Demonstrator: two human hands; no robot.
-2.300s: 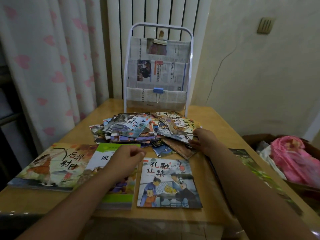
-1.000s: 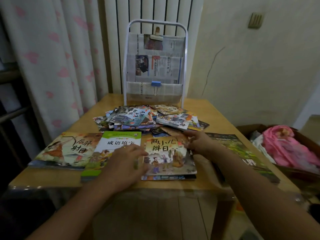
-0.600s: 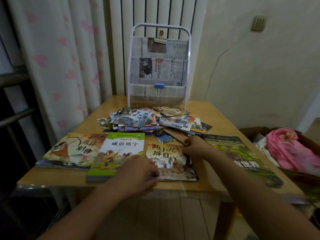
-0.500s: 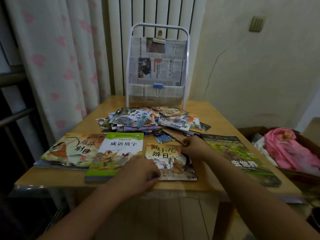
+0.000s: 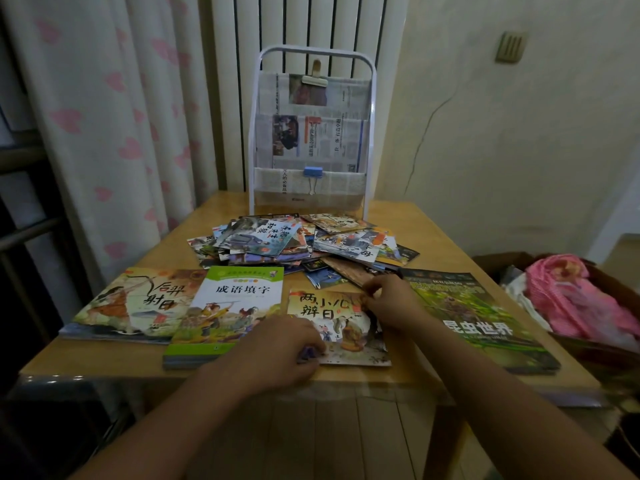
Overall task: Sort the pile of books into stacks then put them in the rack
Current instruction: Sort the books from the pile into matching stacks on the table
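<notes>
Since a couple of seconds back a new picture book (image 5: 337, 325) has landed on the small stack in front of me, covering the blue-toned cover that was on top; both hands have come onto it. My left hand (image 5: 277, 348) sits curled over the near-left corner, fingers apparently pinching the edge, though the tips are hidden. My right hand (image 5: 389, 304) pinches the far-right corner, fingers bunched. Book lies flat, between the green book (image 5: 235, 303) and the insect magazine (image 5: 464, 313), archer book (image 5: 135, 303) farthest left. Loose pile (image 5: 298, 244) still spread behind, before the rack (image 5: 313, 133) on the table (image 5: 433, 237). Judgement: thin, light, floppy paperback with a glossy cover, likely to slide; best squared by opposite corners, then lifted as a stack from the edges with support underneath.
</notes>
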